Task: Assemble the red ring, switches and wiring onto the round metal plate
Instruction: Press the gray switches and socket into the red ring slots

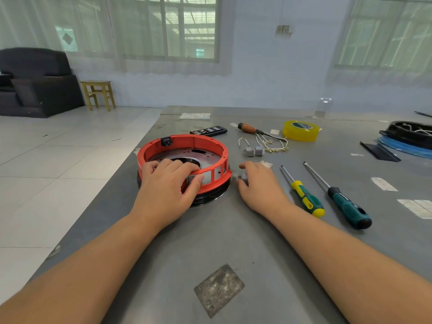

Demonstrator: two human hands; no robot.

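Grey metal tabletop (pixel 210 242) lies nearest us, with 2 bare forearms reaching forward across it. Our left hand (pixel 168 185) rests palm down over the near wall of the 1 red ring (pixel 187 141); its fingers curl over the rim into the ring while the thumb presses a small grey switch (pixel 192 178) against the outside of the wall. Our right hand (pixel 259 183) lies just right of the ring, fingers curled around another small grey switch part (pixel 242 177) on the table. The ring sits on the round metal plate (pixel 205 157), which shows inside it, and 1 black socket (pixel 166 141) is mounted on the far wall. Right of our right hand lie 2 green-handled screwdrivers (pixel 306 197), well apart from the ring. Farther back we count 2 grey switches with white wiring (pixel 254 150), 1 wooden-handled screwdriver (pixel 250 129), 1 roll of yellow tape (pixel 301 130) and 1 black bit case (pixel 209 131).
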